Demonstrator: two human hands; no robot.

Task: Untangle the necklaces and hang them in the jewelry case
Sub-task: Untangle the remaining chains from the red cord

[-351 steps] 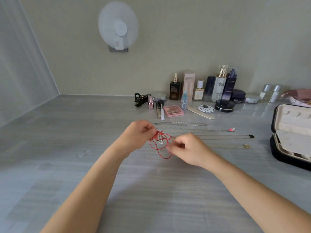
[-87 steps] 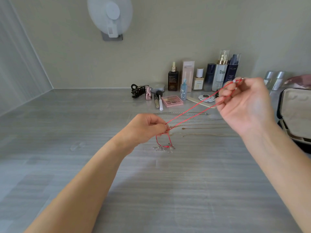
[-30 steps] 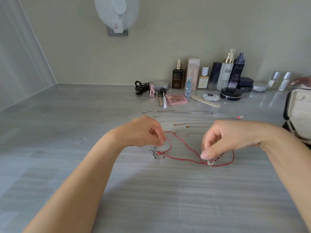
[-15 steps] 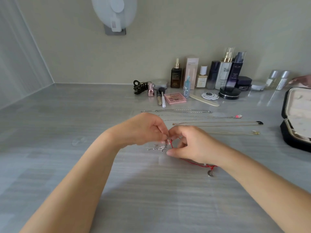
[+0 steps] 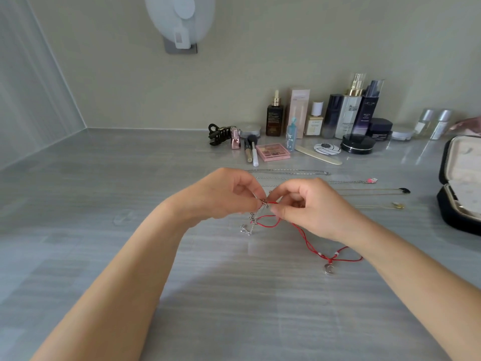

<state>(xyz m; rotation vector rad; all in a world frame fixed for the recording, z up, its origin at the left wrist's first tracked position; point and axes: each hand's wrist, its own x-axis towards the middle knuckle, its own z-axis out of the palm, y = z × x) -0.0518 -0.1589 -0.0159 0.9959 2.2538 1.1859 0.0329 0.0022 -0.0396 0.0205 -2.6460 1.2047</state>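
Observation:
A red cord necklace [image 5: 303, 237] with a silver pendant [image 5: 329, 269] trails over the grey table, tangled at its left end with a silver chain [image 5: 250, 225]. My left hand [image 5: 223, 195] and my right hand [image 5: 309, 205] meet above the table, fingertips pinching the knot where cord and chain cross. Several thin chains [image 5: 289, 172] lie stretched out in rows behind my hands. The open black jewelry case [image 5: 455, 201] with a cream lining sits at the right edge, partly cut off.
Cosmetic bottles [image 5: 348, 113], a dark round jar [image 5: 358, 144], a pink palette [image 5: 272, 151], brushes and a black hair clip [image 5: 218, 134] line the back of the table near the wall. A white fan [image 5: 179, 19] hangs on the wall.
My hands have lifted the knot slightly off the table. The red cord and its pendant have spread out to the right, beneath my right wrist.

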